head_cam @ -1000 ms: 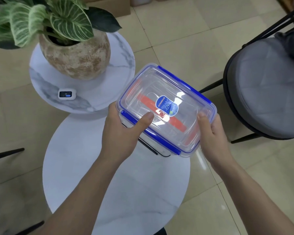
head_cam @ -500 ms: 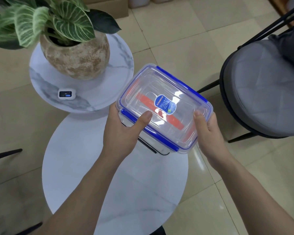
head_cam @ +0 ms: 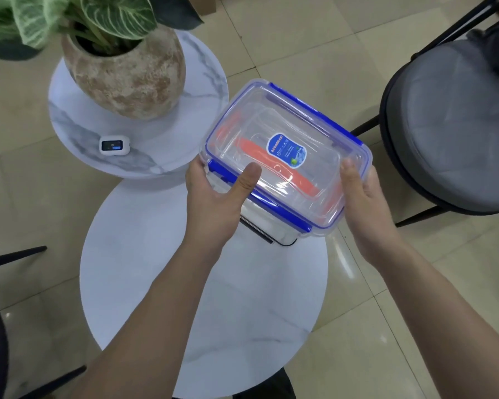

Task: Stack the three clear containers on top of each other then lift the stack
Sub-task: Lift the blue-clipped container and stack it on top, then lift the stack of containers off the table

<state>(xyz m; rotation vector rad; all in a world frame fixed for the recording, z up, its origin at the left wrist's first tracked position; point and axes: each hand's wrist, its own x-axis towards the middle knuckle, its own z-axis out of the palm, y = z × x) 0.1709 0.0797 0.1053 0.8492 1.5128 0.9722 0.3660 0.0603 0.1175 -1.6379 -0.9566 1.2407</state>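
Observation:
I hold a stack of clear containers [head_cam: 294,133] in the air above the far right edge of the lower round white table [head_cam: 202,298]. The top one has a blue-rimmed lid with blue clips and a blue label. Orange clips of a container underneath show through it, and a black-trimmed one peeks out below. My left hand [head_cam: 216,200] grips the near left end, thumb on the lid. My right hand [head_cam: 363,197] grips the near right corner, thumb on the rim.
A potted plant [head_cam: 124,67] and a small white device [head_cam: 114,144] sit on the higher marble round table [head_cam: 202,82] at the back left. A grey cushioned chair [head_cam: 455,131] stands to the right. Black chair legs [head_cam: 15,256] show at the left over the tiled floor.
The stack and both hands have shifted slightly left and toward me, keeping the same grip. The view has drifted a little.

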